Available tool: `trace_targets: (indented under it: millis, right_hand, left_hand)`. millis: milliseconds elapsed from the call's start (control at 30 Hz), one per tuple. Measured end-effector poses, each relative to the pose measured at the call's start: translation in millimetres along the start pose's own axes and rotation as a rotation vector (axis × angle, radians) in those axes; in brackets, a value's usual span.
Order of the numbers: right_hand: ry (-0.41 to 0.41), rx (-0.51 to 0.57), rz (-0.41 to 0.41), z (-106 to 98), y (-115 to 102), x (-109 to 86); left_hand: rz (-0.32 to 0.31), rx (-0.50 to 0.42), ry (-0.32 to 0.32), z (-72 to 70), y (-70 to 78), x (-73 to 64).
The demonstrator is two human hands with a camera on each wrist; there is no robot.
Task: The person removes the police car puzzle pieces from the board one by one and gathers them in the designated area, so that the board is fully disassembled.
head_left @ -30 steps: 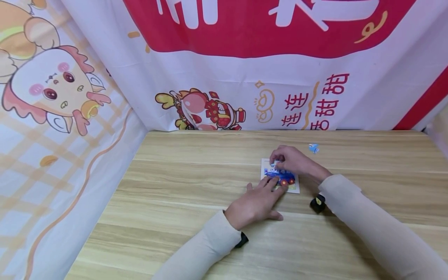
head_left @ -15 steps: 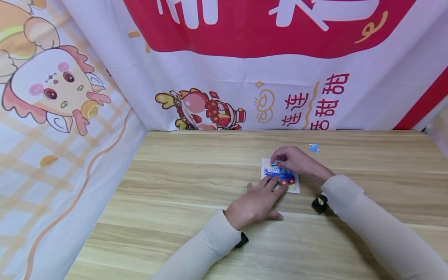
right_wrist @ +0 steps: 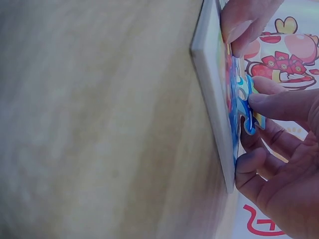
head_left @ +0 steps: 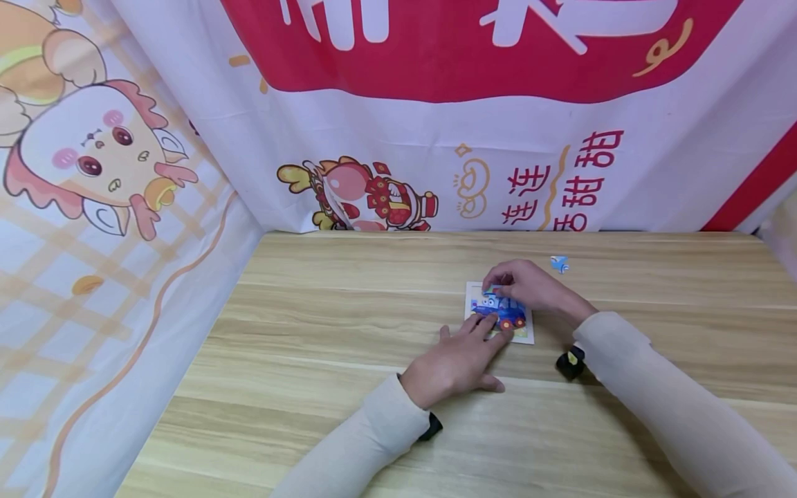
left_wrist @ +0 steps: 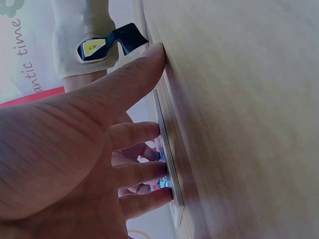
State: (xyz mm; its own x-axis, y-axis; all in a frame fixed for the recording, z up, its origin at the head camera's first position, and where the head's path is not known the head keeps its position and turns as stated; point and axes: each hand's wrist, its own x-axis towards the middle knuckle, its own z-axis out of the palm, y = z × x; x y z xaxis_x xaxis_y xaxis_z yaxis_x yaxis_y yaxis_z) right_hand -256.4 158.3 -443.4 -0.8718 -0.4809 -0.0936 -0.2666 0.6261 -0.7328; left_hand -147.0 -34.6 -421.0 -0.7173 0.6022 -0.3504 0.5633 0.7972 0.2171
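Wood-grain table [head_left: 311, 311]: right hand [head_left: 526, 283] pinches puzzle piece [right_wrist: 243, 105]; left hand [head_left: 451, 363], fingers extended, touches board [right_wrist: 215, 109] at seven o'clock.
Likely light, stiff; best gripped by edges.

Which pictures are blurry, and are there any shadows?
Head view: bright, mostly clear, with a soft shadow on the table beside the right sleeve; left wrist view: dimmer, the left hand shaded, the table blurry; right wrist view: table blurry too, but the puzzle piece looks sharper.
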Motion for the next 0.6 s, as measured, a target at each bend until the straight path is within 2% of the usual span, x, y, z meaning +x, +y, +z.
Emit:
trace_targets:
  millis: [267, 600]
  right_hand:
    - [-0.013, 0.008, 0.035, -1.6, -1.2, -0.1]
    - [-0.018, 0.022, 0.019, -1.9, 1.5, -0.8]
  left_hand:
    - [0.003, 0.011, 0.011, -0.2, 0.2, 0.5]
    - [0.006, 0.012, 0.046, -2.8, 1.8, 0.3]
